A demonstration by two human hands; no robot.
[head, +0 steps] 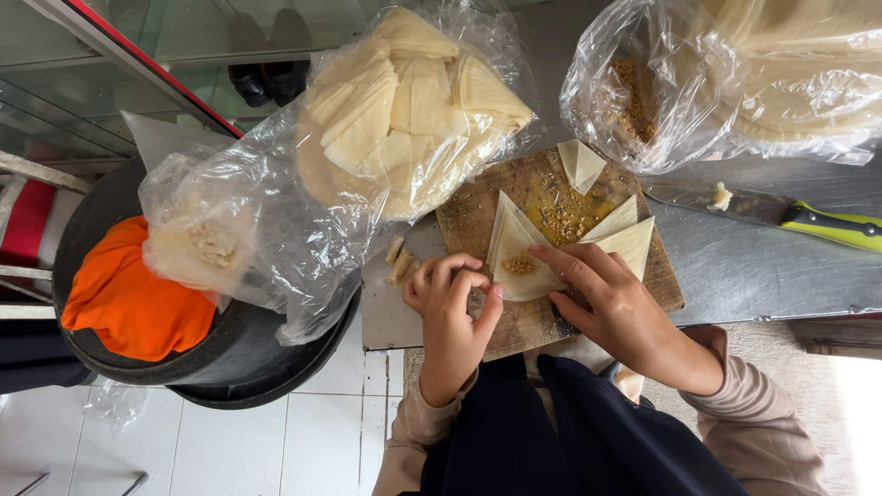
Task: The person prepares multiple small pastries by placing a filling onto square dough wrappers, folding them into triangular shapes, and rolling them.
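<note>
on the wooden board (478,216) lies a pastry sheet (519,257) with a small mound of crumbly filling (520,264). the right hand (611,308) presses its edge flat, fingers open; the left hand (450,308) curls at the near corner, pinching nothing clearly. best to keep the filling centred and fold tight, edges aligned.

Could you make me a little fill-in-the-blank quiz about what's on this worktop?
1. Both hands work a pastry sheet lying on a wooden ____.
2. The knife on the steel counter has a ____ handle.
3. An ____ cloth lies in the black tub.
4. The folded pastry pile sits in a clear ____ bag.

Missing words: board; yellow-green; orange; plastic
</note>
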